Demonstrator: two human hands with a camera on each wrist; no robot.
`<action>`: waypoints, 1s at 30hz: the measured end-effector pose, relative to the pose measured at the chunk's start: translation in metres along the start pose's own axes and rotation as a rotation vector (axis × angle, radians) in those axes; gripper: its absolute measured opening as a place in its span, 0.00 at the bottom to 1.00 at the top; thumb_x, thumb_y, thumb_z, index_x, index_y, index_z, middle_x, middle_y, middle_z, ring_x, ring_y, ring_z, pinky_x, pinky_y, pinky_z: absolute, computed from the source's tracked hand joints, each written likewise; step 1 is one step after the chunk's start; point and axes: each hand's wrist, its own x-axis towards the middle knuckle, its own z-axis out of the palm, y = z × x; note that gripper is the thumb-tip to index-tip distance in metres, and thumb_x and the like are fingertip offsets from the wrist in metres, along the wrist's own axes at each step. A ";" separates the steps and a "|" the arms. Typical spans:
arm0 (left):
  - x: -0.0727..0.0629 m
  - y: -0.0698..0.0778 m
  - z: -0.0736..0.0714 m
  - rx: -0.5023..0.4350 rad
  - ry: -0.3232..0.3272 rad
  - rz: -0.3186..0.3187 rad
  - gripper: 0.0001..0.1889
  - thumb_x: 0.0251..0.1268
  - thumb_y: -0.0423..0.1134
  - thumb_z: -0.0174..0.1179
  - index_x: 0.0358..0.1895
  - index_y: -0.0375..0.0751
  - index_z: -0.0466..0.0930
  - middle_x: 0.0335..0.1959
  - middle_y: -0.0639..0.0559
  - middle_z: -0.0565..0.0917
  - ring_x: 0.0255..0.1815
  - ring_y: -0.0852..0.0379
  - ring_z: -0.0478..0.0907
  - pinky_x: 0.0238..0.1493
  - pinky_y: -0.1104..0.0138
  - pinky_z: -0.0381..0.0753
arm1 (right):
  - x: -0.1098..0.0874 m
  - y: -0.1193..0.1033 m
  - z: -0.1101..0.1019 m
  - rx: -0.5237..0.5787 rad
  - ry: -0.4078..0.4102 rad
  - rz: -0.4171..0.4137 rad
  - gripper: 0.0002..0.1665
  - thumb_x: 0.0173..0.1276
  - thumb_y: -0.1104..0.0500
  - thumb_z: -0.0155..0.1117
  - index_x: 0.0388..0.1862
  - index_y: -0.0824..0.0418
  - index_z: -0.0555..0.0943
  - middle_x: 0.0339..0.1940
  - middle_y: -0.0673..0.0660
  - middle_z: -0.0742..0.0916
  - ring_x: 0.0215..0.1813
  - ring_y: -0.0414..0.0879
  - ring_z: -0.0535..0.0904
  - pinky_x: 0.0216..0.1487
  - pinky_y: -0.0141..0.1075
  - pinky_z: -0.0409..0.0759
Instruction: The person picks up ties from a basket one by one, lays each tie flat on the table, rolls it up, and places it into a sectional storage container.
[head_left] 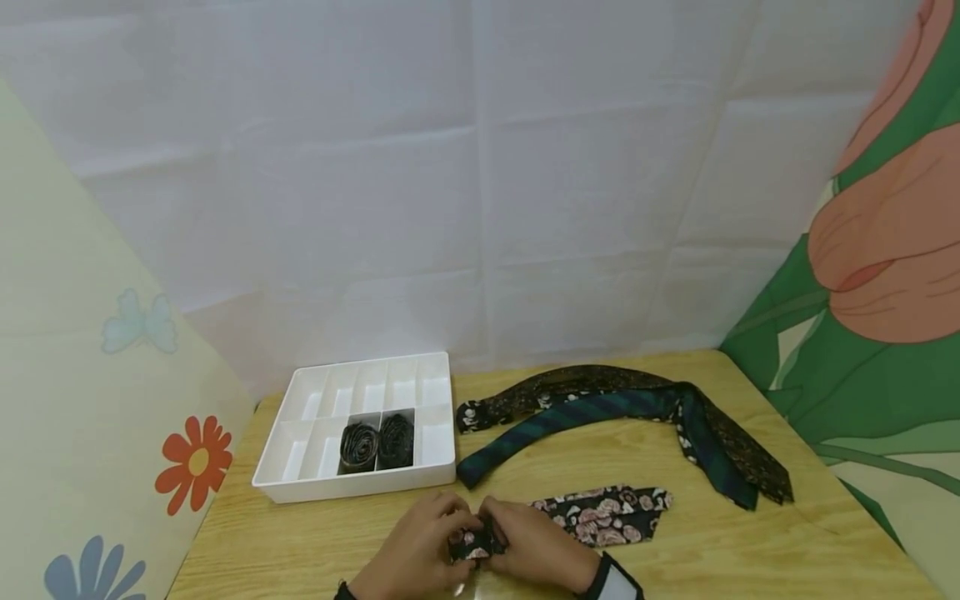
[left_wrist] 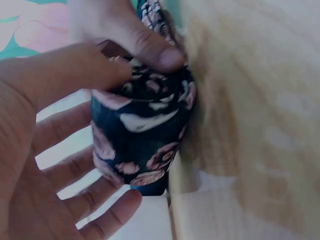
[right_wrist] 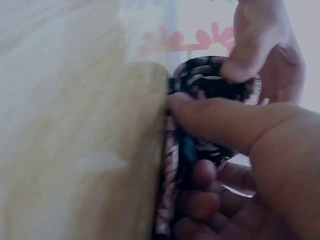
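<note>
Both hands work on a black necktie with pink flowers (head_left: 611,517), part of it wound into a roll (left_wrist: 145,145) at the table's front. My left hand (head_left: 431,542) holds the roll from the left. In the left wrist view its thumb lies on the roll's top edge, the other fingers along the far side. From the right, my right hand (head_left: 536,546) pinches the necktie where the flat length meets the roll, as the right wrist view shows. The unrolled tail stretches to the right along the wooden table, partly behind the right hand.
A white divided tray (head_left: 352,487) stands at the back left, with two dark rolled neckties (head_left: 360,447) in grey-lined compartments. Right of it lie a green-blue striped necktie (head_left: 562,421) and a dark brown patterned necktie (head_left: 600,375), with floral fabric showing between them. White cloth (head_left: 480,208) hangs behind the table.
</note>
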 end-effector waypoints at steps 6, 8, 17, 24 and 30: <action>0.001 0.002 0.003 -0.010 -0.020 -0.013 0.20 0.55 0.43 0.78 0.53 0.56 0.88 0.48 0.64 0.83 0.47 0.68 0.75 0.48 0.71 0.78 | 0.000 0.001 0.001 0.000 0.001 -0.024 0.19 0.68 0.48 0.78 0.51 0.45 0.79 0.33 0.39 0.77 0.31 0.30 0.70 0.33 0.28 0.70; 0.000 0.002 0.003 -0.015 -0.021 -0.020 0.21 0.55 0.43 0.78 0.53 0.55 0.86 0.49 0.63 0.83 0.48 0.67 0.76 0.50 0.69 0.80 | 0.000 0.001 0.000 -0.020 0.003 -0.024 0.17 0.68 0.49 0.78 0.49 0.45 0.79 0.33 0.39 0.77 0.31 0.30 0.70 0.32 0.29 0.70; 0.001 0.001 0.004 -0.030 -0.029 0.009 0.21 0.58 0.43 0.77 0.56 0.57 0.89 0.48 0.63 0.84 0.47 0.68 0.77 0.48 0.71 0.79 | 0.001 0.006 0.001 -0.134 0.003 -0.046 0.19 0.67 0.52 0.77 0.50 0.43 0.77 0.30 0.38 0.76 0.28 0.30 0.70 0.29 0.29 0.69; 0.002 0.001 0.005 -0.036 0.003 0.029 0.20 0.55 0.41 0.77 0.53 0.57 0.89 0.45 0.64 0.83 0.44 0.71 0.75 0.46 0.74 0.78 | 0.000 0.005 -0.001 -0.124 0.011 -0.052 0.20 0.68 0.45 0.77 0.53 0.42 0.78 0.39 0.36 0.81 0.35 0.28 0.73 0.36 0.29 0.74; 0.002 0.004 0.005 -0.004 -0.005 0.007 0.19 0.56 0.44 0.78 0.52 0.56 0.86 0.47 0.64 0.82 0.46 0.68 0.77 0.48 0.70 0.80 | -0.001 0.004 -0.003 -0.116 0.009 -0.043 0.20 0.67 0.45 0.79 0.51 0.41 0.77 0.39 0.35 0.79 0.36 0.28 0.73 0.37 0.29 0.73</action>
